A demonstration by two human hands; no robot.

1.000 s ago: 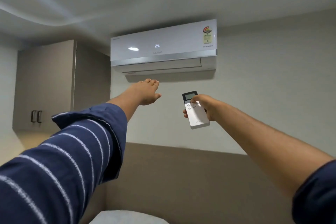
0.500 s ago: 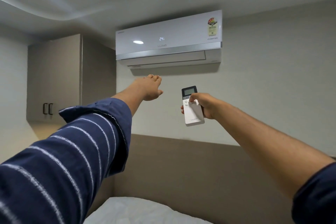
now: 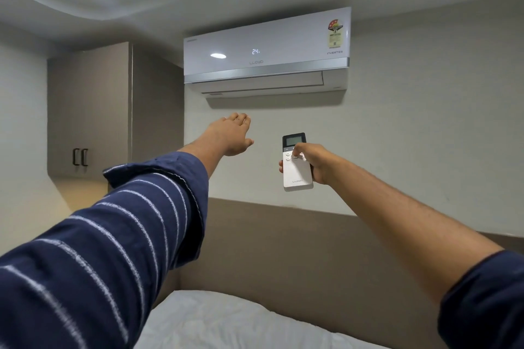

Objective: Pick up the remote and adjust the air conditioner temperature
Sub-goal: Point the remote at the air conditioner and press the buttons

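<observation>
Both arms reach up toward the air conditioner [image 3: 266, 51]. Below it, the right hand [image 3: 314, 163] grips the white remote [image 3: 297, 173], thumb on its buttons; further left, the empty left hand [image 3: 231, 134] is spread flat, palm down.

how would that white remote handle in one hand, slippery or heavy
Probably light: the right hand holds the remote out at arm's length. Its smooth glossy white casing could be a bit slippery. It looks rigid, a slim flat slab unlikely to roll.

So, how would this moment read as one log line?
right hand: holds remote, thumb on buttons | left hand: open, empty | air conditioner: shows 24
</observation>
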